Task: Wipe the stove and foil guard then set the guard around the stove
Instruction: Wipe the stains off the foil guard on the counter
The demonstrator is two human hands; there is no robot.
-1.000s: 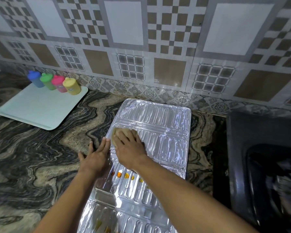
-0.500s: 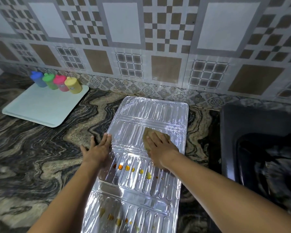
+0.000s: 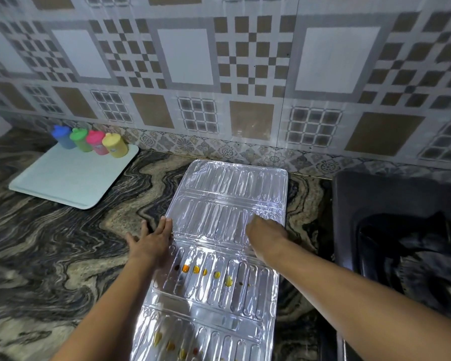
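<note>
Marbled counter (image 3: 63,256) carries foil guard (image 3: 219,290), lying flat and unfolded, far end near the tiled wall; black stove (image 3: 401,243) just right of guard; pale tray (image 3: 71,178) well left of guard, four coloured bottles (image 3: 89,140) on its far edge; left hand (image 3: 149,243) flat on guard's left edge, fingers together; right hand (image 3: 266,235) pressed on guard's right side, fingers blurred, cannot tell; orange-yellow spots (image 3: 206,272) on guard's nearer panels.
</note>
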